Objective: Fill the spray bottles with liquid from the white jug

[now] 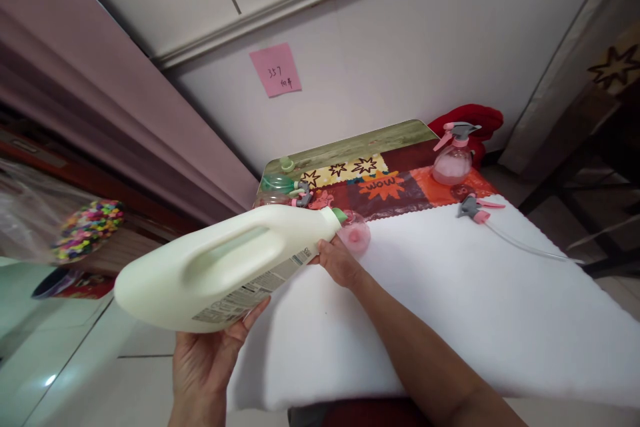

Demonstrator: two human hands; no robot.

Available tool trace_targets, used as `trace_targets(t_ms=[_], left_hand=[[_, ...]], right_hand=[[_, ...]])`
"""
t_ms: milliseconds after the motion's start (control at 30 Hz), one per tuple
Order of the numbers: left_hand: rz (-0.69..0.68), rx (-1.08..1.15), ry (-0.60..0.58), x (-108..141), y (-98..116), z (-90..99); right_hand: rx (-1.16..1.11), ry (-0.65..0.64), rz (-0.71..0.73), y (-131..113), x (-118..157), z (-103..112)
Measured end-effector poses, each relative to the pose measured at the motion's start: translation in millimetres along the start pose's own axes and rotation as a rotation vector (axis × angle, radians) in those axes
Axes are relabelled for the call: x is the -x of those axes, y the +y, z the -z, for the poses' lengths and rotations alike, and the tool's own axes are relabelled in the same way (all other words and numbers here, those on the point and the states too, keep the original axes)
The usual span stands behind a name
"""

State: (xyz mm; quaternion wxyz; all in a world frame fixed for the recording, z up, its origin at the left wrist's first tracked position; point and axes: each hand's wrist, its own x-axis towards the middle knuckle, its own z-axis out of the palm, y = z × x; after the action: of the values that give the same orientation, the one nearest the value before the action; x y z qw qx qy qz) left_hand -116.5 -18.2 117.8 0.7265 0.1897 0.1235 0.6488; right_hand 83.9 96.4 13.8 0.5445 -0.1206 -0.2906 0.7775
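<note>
A large pale-green jug with a moulded handle is tilted, its green spout pointing right over a small clear pink bottle on the white table cover. My left hand supports the jug from underneath near its base, fingers wrapped round the lower edge. Close to the jug's neck, my right hand has its fingers closed on the neck, near the pink bottle; the jug hides part of the grip. Whether liquid runs from the spout cannot be made out. A pink-and-grey spray head with a clear tube lies on the cover.
A filled pink spray bottle stands at the table's back right. Green and pink spray bottles lie at the back left, beside a small green cap. A pink note is stuck on the wall. Colourful beads sit left.
</note>
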Motion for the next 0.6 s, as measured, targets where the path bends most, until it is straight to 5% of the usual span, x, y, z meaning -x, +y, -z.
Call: trace_targets(t_ms=[600], left_hand=[[-0.005, -0.006, 0.033, 1.2, -0.5, 0.6]], right_hand=[[0.012, 0.006, 0.000, -2.6, 0.6, -3.0]])
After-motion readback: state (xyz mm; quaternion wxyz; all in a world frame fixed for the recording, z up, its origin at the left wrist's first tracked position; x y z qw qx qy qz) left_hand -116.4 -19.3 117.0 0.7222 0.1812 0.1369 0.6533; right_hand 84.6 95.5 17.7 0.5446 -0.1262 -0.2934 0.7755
